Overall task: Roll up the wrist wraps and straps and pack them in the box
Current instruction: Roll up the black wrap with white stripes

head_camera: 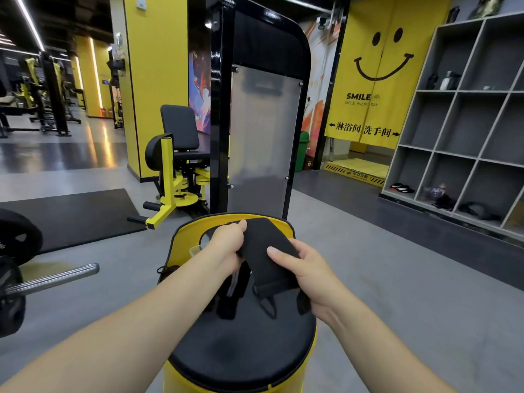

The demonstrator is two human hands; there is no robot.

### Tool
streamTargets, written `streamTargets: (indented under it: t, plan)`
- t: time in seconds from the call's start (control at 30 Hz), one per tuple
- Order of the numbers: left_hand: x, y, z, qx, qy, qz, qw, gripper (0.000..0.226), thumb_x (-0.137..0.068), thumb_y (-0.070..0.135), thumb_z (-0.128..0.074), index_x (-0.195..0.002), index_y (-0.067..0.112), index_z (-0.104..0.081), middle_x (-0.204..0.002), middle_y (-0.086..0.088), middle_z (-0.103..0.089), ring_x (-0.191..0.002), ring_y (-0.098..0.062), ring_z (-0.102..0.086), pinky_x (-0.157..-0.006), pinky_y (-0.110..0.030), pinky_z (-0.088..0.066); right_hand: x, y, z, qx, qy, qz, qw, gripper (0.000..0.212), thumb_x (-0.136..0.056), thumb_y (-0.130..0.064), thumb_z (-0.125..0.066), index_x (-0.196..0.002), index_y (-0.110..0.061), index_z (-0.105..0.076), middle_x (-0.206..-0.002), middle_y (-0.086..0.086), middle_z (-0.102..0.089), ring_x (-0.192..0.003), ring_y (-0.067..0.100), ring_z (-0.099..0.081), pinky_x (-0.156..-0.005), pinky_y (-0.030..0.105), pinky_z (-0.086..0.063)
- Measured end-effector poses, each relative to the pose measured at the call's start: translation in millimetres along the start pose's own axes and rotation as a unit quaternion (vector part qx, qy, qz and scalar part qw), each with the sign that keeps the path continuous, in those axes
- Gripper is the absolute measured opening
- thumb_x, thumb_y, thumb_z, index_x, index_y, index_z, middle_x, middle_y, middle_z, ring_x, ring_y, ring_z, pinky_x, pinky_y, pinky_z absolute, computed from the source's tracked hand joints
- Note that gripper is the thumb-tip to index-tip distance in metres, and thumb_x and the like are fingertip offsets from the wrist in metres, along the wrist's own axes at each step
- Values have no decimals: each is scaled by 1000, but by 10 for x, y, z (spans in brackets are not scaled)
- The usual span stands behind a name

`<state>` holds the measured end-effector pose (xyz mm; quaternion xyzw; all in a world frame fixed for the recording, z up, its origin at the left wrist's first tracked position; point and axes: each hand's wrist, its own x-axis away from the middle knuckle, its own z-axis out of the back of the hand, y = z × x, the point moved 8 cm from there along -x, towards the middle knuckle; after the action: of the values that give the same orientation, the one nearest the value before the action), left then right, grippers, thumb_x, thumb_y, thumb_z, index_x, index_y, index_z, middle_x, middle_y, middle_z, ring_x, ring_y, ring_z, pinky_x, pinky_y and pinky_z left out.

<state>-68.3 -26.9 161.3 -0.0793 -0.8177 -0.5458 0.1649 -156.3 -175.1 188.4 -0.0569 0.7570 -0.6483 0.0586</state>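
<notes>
A wide black wrist wrap (262, 245) is stretched between my two hands above a round black padded seat (243, 350). My left hand (228, 246) grips its far upper end in a closed fist. My right hand (304, 272) pinches its lower end, thumb on top. Below the hands, more black straps (235, 293) with loops lie tangled on the seat. A clear plastic box (198, 249) shows only as a corner beyond my left wrist, mostly hidden by the hand.
The seat belongs to a yellow and black gym machine (235, 219) with a tall frosted weight-stack guard (263, 137) right behind it. A barbell sleeve (54, 277) with plates lies on the floor at left. Grey cubby shelves (465, 131) stand at right.
</notes>
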Motion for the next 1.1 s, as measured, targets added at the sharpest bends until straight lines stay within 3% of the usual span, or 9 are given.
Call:
streamTargets:
  t: [0.13, 0.27, 0.33, 0.43, 0.6, 0.77, 0.87, 1.0, 1.1]
  plan:
    - [-35, -33, -3, 91, -27, -3, 995, 30, -109, 19, -51, -129, 0, -62, -123, -19, -72, -101, -33, -71, -73, -43, -57, -73, 28, 119, -180, 20, -14, 983, 52, -81, -12, -76, -130, -3, -64, -123, 14, -73, -118, 30, -68, -105, 44, -52]
    - [-12, -198, -70, 95, -63, 17, 993, 25, -109, 13, -48, -128, 2, -58, -116, -17, -70, -98, -30, -70, -78, -43, -55, -190, -84, 239, -220, 66, 9, 973, 17, -92, -2, -64, -104, -7, -73, -103, 10, -77, -87, 18, -75, -79, 30, -59]
    - [30, -333, -78, 81, -72, 47, 993, 18, -108, 11, -46, -115, 5, -61, -106, -15, -69, -92, -27, -69, -83, -43, -52, -260, -202, 226, -158, 70, 16, 985, 16, -91, 3, -62, -97, -7, -73, -95, 10, -76, -83, 19, -73, -72, 28, -60]
    - [49, -534, -23, 47, -82, 95, 991, 13, -102, 9, -51, -98, 6, -62, -87, -11, -66, -80, -23, -66, -76, -41, -55, -346, -347, 205, -4, 70, 27, 997, 20, -87, 6, -66, -101, -5, -73, -96, 15, -75, -89, 26, -69, -80, 37, -57]
    - [78, -618, 155, 20, -87, 122, 989, 20, -95, 12, -68, -111, 1, -62, -79, -13, -73, -83, -22, -68, -80, -39, -59, -338, -493, 147, 219, 12, 56, 974, 22, -85, 0, -73, -106, -7, -72, -97, 13, -76, -85, 23, -72, -76, 35, -60]
    - [45, -713, 288, -56, -97, 164, 980, 46, -94, 9, -71, -135, -2, -54, -93, -18, -77, -73, -26, -78, -65, -40, -65, -280, -689, -8, 407, -49, 107, 906, 17, -85, -3, -69, -90, -19, -72, -80, -2, -71, -74, 14, -67, -65, 29, -57]
    - [79, -735, 200, -64, -134, 185, 972, 40, -97, 20, -64, -128, -5, -57, -92, -21, -76, -80, -34, -77, -77, -46, -63, -212, -724, -188, 502, -113, 125, 848, 19, -83, -5, -66, -92, -21, -72, -81, -7, -68, -76, 9, -64, -65, 22, -55]
    - [115, -778, 91, -31, -157, 210, 964, 66, -79, 48, -75, -124, 0, -63, -106, -22, -73, -102, -38, -70, -84, -49, -61, -72, -676, -426, 571, -187, 150, 785, 20, -83, -7, -64, -89, -25, -70, -78, -11, -65, -73, 2, -57, -62, 13, -45]
    - [149, -789, 28, -47, -174, 182, 967, 52, -58, 39, -83, -99, 10, -73, -98, -15, -73, -96, -31, -68, -84, -40, -56, -6, -578, -532, 602, -214, 168, 751, 25, -81, -8, -63, -87, -31, -70, -72, -11, -61, -69, -2, -53, -58, 12, -34]
